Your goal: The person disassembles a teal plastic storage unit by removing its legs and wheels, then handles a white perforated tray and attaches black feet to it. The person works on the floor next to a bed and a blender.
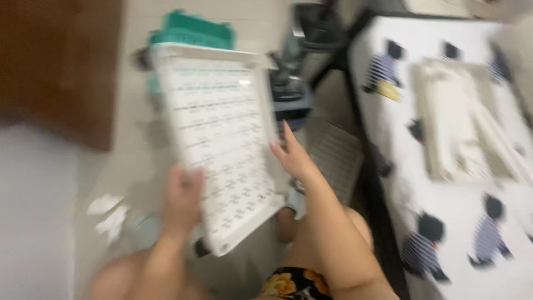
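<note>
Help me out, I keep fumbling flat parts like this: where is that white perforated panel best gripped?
Probably by its two long side edges, one hand from each side. The white perforated panel is broad, flat and tilted; the left hand already clasps the near-left edge and the right hand meets the right edge.
</note>
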